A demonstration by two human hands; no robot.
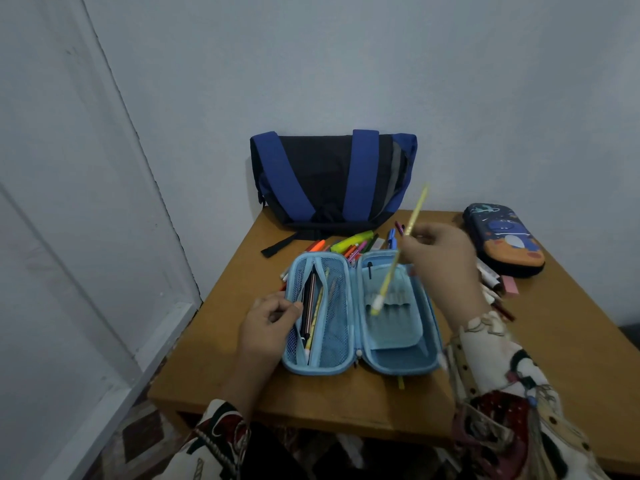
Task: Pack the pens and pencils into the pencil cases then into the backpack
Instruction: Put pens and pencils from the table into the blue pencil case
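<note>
A person in patterned sleeves works at a wooden tabletop [214, 368]. Nearest the camera, a light-blue pencil case [360, 313] lies opened flat, its left half a mesh pocket already holding several pens and pencils. The left hand [268, 323] rests at that pocket's edge, fingers curled and pinching the mesh rim. Above the case's right half, the right hand [441, 261] holds a yellow pencil [401, 251] up at a slant, fingers clamped round its middle, its lower end over the elastic loops. Just beyond the case lies a heap of loose markers and pens [353, 242]. To the right sits a dark-blue pencil case [502, 239], closed. Farthest back, a blue-and-black backpack [332, 181] leans against the wall.
</note>
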